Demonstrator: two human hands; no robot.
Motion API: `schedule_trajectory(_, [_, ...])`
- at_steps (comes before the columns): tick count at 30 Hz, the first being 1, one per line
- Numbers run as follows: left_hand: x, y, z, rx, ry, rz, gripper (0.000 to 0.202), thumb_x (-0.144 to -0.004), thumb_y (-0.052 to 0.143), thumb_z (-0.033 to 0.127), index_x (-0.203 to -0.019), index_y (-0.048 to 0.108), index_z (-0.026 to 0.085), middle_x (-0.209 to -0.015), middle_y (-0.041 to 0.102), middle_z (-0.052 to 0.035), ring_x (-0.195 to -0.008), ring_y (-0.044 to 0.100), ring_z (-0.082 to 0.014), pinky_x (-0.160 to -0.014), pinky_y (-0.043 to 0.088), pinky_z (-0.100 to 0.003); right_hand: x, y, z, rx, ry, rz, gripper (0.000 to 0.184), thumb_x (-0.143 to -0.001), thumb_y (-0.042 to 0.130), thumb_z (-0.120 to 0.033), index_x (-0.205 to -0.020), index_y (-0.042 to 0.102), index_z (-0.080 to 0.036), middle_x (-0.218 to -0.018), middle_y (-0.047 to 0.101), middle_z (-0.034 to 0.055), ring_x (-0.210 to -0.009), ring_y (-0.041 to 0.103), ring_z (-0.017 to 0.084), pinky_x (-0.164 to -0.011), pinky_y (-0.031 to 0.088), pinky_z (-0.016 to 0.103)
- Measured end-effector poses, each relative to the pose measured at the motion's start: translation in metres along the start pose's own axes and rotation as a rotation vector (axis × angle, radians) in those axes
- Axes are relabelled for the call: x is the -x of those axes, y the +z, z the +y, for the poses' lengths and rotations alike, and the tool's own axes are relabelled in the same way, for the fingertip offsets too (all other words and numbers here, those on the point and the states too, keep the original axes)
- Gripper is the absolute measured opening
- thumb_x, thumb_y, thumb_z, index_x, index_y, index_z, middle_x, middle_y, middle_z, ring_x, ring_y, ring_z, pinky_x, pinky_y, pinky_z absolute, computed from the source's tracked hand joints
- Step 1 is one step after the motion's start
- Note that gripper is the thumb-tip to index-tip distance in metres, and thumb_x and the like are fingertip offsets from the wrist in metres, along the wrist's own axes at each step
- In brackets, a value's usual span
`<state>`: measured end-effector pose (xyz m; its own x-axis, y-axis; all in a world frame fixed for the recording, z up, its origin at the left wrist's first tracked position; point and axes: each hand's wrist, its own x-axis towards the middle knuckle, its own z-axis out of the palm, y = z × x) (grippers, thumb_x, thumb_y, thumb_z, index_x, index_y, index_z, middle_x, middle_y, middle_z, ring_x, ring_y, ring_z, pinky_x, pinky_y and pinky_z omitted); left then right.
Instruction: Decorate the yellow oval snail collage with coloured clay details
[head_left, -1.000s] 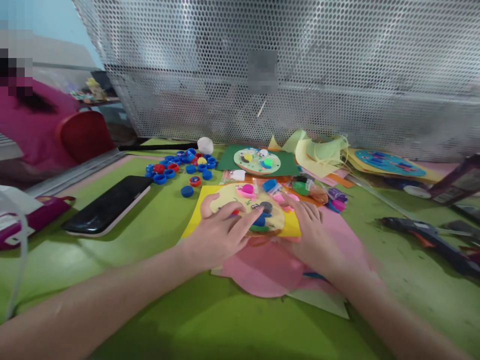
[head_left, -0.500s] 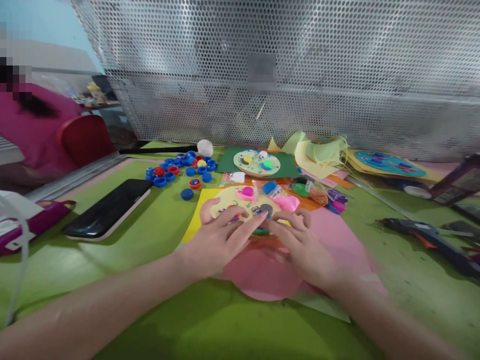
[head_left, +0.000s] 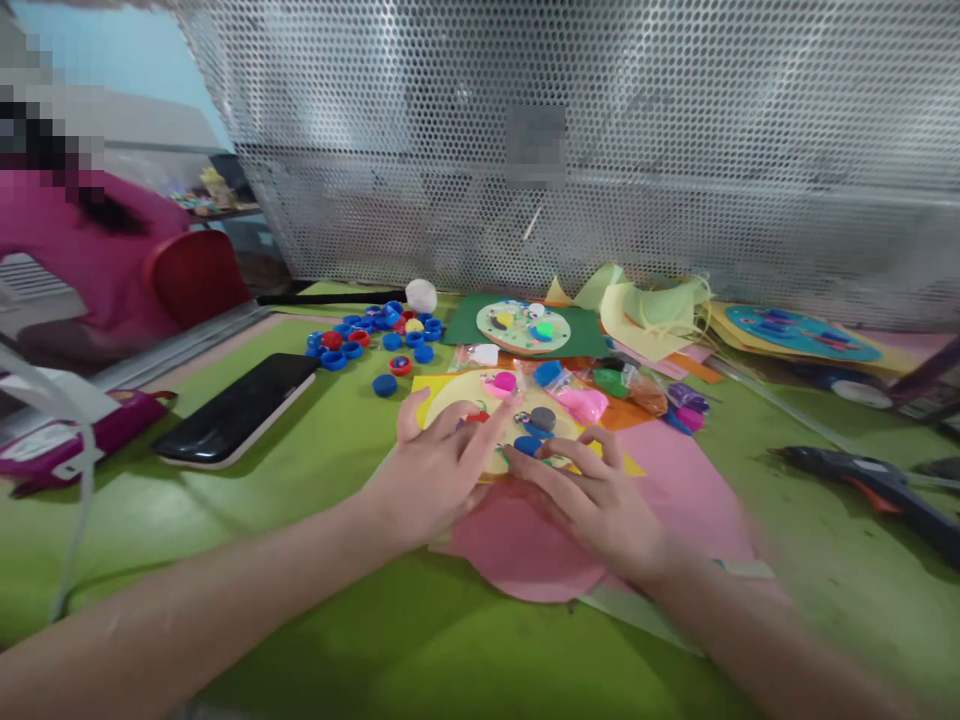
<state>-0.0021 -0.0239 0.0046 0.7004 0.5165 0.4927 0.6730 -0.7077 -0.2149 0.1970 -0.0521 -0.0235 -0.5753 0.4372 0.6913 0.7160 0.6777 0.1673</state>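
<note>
My left hand (head_left: 439,465) lies flat with fingers stretched out on a pale yellow round card (head_left: 504,420) that rests on a yellow sheet (head_left: 427,390). My right hand (head_left: 592,495) rests beside it with fingers spread, its fingertips on the card's near edge by a blue cap (head_left: 527,445). A grey cap (head_left: 542,418) and small coloured bits sit on the card. Under both hands lies a pink paper (head_left: 675,490).
Blue and red bottle caps (head_left: 375,335) are scattered at the back left. A black phone (head_left: 238,408) lies left. A decorated disc on green paper (head_left: 523,327), clay bags (head_left: 622,385) and a glue gun (head_left: 870,480) are nearby. Another person in magenta (head_left: 97,250) sits at far left.
My right hand slid left from the card's right edge to its near edge, close to my left hand. My left fingers shifted slightly up the card.
</note>
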Motion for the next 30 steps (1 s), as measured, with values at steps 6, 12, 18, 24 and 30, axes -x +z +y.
schedule_trajectory(6, [0.0005,0.0077,-0.0081,-0.038,0.036,-0.035,0.063,-0.078,0.045,0.010,-0.135,0.020,0.005,-0.088,0.069,-0.0088,-0.097,0.056,-0.0217,-0.098,0.019,-0.049,0.0035,0.0013,0.0025,-0.039,-0.056,-0.041,0.049,-0.082,0.050,-0.004,-0.128,0.037,-0.014,-0.094,0.066,0.0066,-0.096,0.052,0.018,-0.080,0.037,0.039])
schedule_trajectory(12, [0.0009,0.0087,-0.0080,-0.030,0.061,0.059,0.055,-0.081,0.042,0.007,-0.132,0.025,0.004,-0.081,0.069,-0.0064,-0.093,0.057,-0.0201,-0.099,0.017,-0.049,0.0030,-0.0035,0.0042,-0.079,-0.087,-0.086,0.045,-0.083,0.044,-0.002,-0.127,0.040,-0.013,-0.086,0.067,0.0054,-0.095,0.054,0.019,-0.079,0.037,0.040])
schedule_trajectory(18, [0.0015,0.0072,-0.0096,0.014,0.059,0.036,0.054,-0.082,0.042,0.011,-0.133,0.025,0.004,-0.075,0.068,-0.0045,-0.091,0.058,-0.0211,-0.098,0.017,-0.049,0.0017,-0.0076,0.0070,-0.083,-0.138,-0.071,0.036,-0.083,0.045,-0.002,-0.117,0.048,-0.012,-0.093,0.068,0.0065,-0.098,0.053,0.020,-0.081,0.035,0.042])
schedule_trajectory(24, [0.0004,0.0066,-0.0089,0.073,0.014,0.024,0.054,-0.080,0.041,0.008,-0.132,0.028,0.005,-0.080,0.068,-0.0057,-0.090,0.058,-0.0196,-0.099,0.016,-0.046,0.0058,-0.0059,0.0069,-0.065,-0.102,-0.080,0.045,-0.080,0.055,-0.006,-0.123,0.042,-0.014,-0.092,0.068,0.0047,-0.097,0.054,0.019,-0.083,0.035,0.043])
schedule_trajectory(30, [0.0004,0.0084,-0.0081,0.085,0.011,0.032,0.052,-0.082,0.041,0.013,-0.132,0.027,0.007,-0.082,0.069,-0.0056,-0.091,0.058,-0.0193,-0.100,0.012,-0.046,-0.0008,-0.0046,0.0006,-0.126,-0.048,-0.072,0.045,-0.081,0.049,-0.006,-0.124,0.041,-0.013,-0.088,0.069,0.0032,-0.095,0.056,0.019,-0.087,0.035,0.043])
